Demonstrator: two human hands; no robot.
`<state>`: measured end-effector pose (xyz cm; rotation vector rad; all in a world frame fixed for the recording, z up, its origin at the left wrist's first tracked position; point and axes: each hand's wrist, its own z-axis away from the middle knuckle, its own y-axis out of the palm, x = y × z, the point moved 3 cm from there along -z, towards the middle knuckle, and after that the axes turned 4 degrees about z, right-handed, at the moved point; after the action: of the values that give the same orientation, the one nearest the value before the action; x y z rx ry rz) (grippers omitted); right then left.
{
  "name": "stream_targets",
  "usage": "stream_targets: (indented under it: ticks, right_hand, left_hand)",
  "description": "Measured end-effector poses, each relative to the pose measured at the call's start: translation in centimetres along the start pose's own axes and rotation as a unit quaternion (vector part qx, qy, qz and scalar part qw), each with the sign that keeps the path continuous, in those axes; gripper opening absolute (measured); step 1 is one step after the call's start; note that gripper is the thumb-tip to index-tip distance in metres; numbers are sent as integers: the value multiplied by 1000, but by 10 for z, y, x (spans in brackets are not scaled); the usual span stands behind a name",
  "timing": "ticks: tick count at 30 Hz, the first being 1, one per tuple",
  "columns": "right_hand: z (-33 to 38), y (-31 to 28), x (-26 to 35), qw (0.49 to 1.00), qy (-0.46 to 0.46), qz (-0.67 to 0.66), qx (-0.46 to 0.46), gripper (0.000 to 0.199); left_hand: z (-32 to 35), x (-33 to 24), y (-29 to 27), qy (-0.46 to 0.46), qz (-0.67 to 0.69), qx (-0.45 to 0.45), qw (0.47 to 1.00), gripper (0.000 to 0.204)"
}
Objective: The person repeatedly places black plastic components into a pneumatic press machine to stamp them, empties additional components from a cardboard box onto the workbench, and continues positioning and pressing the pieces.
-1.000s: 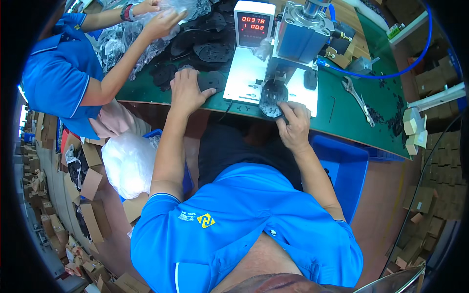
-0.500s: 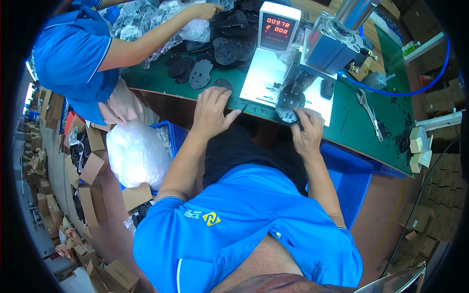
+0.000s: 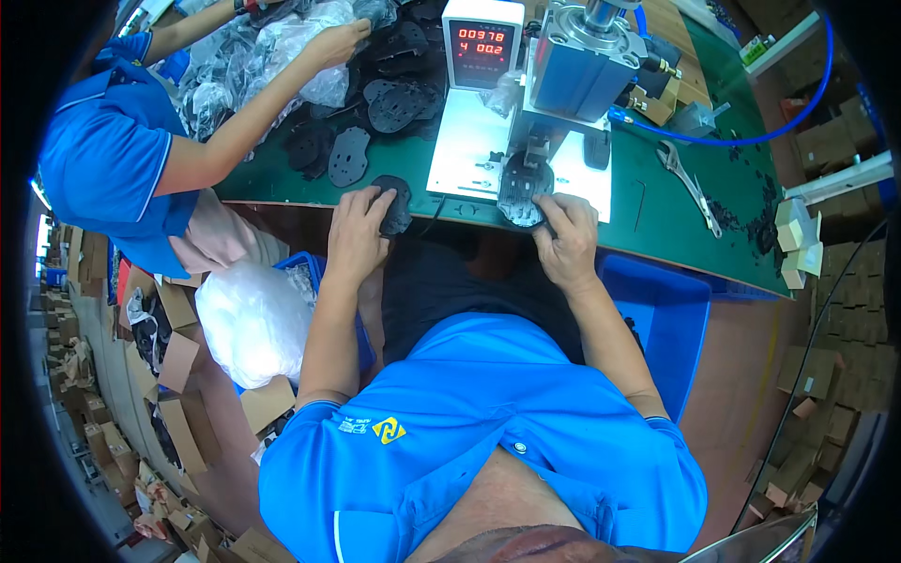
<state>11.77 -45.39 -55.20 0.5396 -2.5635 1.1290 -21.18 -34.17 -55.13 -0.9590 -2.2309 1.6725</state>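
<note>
My left hand (image 3: 358, 235) is closed on a flat black oval plate (image 3: 398, 208) with small holes, pinched at the table's front edge. Under the press, another black oval plate (image 3: 522, 208) lies on the white base, its far end beneath the press head (image 3: 537, 143). My right hand (image 3: 569, 240) grips this plate's near right edge between thumb and fingers. Left of the base rest a loose grey-black plate (image 3: 349, 158) and a heap of similar plates (image 3: 402, 105).
A display box (image 3: 481, 45) with red digits stands beside the press cylinder (image 3: 584, 70). An adjustable wrench (image 3: 690, 186) and hex key (image 3: 641, 206) lie to the right. A co-worker's hand (image 3: 340, 43) touches plastic bags at far left. A blue bin (image 3: 671, 319) sits below the table.
My left hand has drawn its plate nearer, over the table edge. My right hand stays at the pressed plate. The co-worker's hand has pulled back left, and the display digits have changed.
</note>
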Motion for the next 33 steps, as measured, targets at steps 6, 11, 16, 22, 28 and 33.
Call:
stream_targets:
  ticks: [6,11,16,22,28,33]
  right_hand:
    - [1,1,-2,1000,2,-1,0,47]
    - [1,2,-2,1000,2,-8,0,46]
    - [1,3,-2,1000,2,-12,-5,45]
    - [-1,3,-3,1000,7,-16,0,43]
    - [-6,-15,-2,992,81,-99,-8,37]
    - [9,-60,2,971,168,-167,-15,31]
  left_hand:
    - [4,0,-9,-1,90,-32,995,46]
    - [-1,-21,-20,-11,182,-93,979,36]
    - [-8,-38,-21,9,260,-94,961,34]
    - [-13,-47,-9,-31,319,-67,945,35]
    - [-38,-76,-7,115,285,-122,944,44]
    - [-64,-123,4,227,251,-101,936,49]
